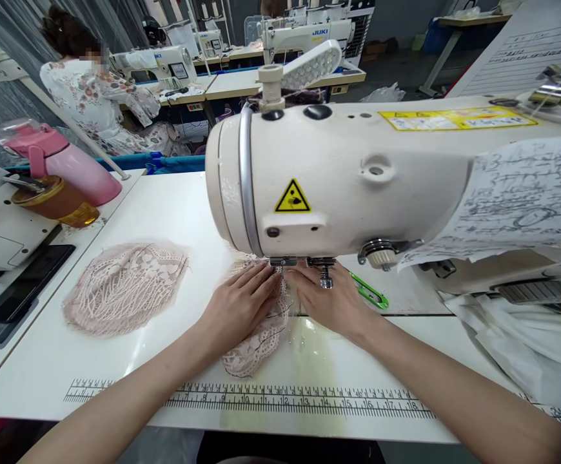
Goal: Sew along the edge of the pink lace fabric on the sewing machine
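Observation:
A pale pink lace piece (256, 345) lies under the needle area of a cream sewing machine (338, 174). My left hand (242, 296) rests flat on this lace, fingers stretched toward the needle. From the other side, my right hand (331, 296) reaches in low over the table, its fingers extended to the lace's right edge. The machine head and a metal screw part (326, 274) hide some of those fingers. Left of my hands lies a second, rounded lace piece (126, 287) with loose threads. Green thread snips (370, 291) lie just beyond my right hand.
A printed ruler scale (261, 399) runs along the table's front. White fabric (517, 341) is bunched at right. A pink bottle (68, 161), an amber cup (58, 200) and a dark phone-like slab (24, 290) stand or lie at left. Another person (91, 96) sits at a machine behind.

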Available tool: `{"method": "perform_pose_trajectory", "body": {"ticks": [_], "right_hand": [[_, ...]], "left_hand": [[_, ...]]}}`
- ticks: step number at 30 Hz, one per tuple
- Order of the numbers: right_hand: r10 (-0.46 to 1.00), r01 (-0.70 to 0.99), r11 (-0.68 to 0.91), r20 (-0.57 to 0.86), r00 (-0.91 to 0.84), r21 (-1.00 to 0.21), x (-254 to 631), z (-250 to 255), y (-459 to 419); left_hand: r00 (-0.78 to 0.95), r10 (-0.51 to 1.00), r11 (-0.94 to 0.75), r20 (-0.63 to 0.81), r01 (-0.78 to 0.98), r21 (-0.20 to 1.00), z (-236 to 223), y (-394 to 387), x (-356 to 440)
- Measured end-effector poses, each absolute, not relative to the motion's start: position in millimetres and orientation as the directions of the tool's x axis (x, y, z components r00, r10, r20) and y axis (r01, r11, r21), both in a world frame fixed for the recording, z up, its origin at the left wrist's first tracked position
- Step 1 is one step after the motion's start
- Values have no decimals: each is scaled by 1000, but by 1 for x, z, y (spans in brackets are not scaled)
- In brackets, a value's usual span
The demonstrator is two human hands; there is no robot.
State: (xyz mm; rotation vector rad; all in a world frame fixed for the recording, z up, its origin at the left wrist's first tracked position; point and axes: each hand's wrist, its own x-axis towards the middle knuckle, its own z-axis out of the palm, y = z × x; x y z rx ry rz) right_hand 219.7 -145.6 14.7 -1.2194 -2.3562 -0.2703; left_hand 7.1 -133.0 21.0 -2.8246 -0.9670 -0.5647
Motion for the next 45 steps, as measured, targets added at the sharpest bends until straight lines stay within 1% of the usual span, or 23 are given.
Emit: {"method": "perform_pose_trajectory", "body": {"ticks": [2,4,5,7,8,9,10,12,14,16,17,19,21,22,24,26,28,30,33,35,38,41,45], "right_hand": [[653,749,662,499,-569,-13,221,15,-147],[560,647,762,508,-654,-7,223,13,-147],[515,595,804,512,-688,-9,224,12,-147],[460,524,852,504,-731,-18,226,10,-146],[453,508,861,496,-741,-27,226,10,-146],[455,504,863,490,-743,-38,226,9,-146],[461,504,862,488,-741,-50,226,9,-146],[467,500,863,494,-734,-73,226,10,-146],[467,490,866,507,-724,-98,226,13,-147],[465,477,871,520,-716,-122,226,15,-148],[463,470,873,524,-715,-131,226,16,-148],[466,466,873,523,-714,-142,226,18,-149],[480,482,865,505,-717,-138,226,18,-148],[486,494,860,501,-716,-129,225,18,-148],[489,514,851,511,-707,-104,225,18,-148],[465,509,857,536,-704,-75,225,18,-147],[428,484,874,548,-718,-47,227,19,-147],[391,460,888,560,-730,-20,229,19,-146],[375,457,890,568,-733,2,230,18,-146],[402,482,876,552,-731,0,229,18,-147],[460,534,845,519,-720,-8,226,17,-146],[431,495,869,498,-753,-5,223,16,-145],[402,450,892,509,-761,-31,225,14,-144]], "left_hand": [[735,550,-813,396,580,54,33,-139,6],[779,474,-864,411,502,46,49,-151,2],[824,398,-903,404,430,11,57,-158,-1],[910,210,-958,357,265,-113,69,-173,-9],[940,143,-963,310,205,-178,72,-180,-14],[958,111,-956,265,176,-233,72,-187,-20],[969,107,-946,221,168,-279,70,-192,-25],[976,150,-919,159,197,-341,62,-200,-35],[968,198,-899,154,242,-366,51,-204,-42],[941,268,-893,208,324,-312,45,-206,-46],[909,334,-886,248,393,-246,45,-206,-46],[797,533,-824,283,565,-39,53,-205,-45],[655,722,-690,221,702,176,67,-201,-42],[603,778,-628,174,736,254,75,-197,-39],[598,795,-593,102,729,343,88,-188,-33],[678,732,-652,66,670,354,92,-175,-24],[765,641,-744,58,601,294,85,-161,-15],[824,559,-822,91,538,187,71,-150,-6],[858,457,-887,235,460,42,51,-141,2],[847,406,-898,345,439,-22,42,-141,2],[817,375,-892,438,446,-69,36,-145,1],[787,380,-877,486,474,-81,34,-147,0],[775,350,-857,526,492,-155,31,-147,-2]]}}
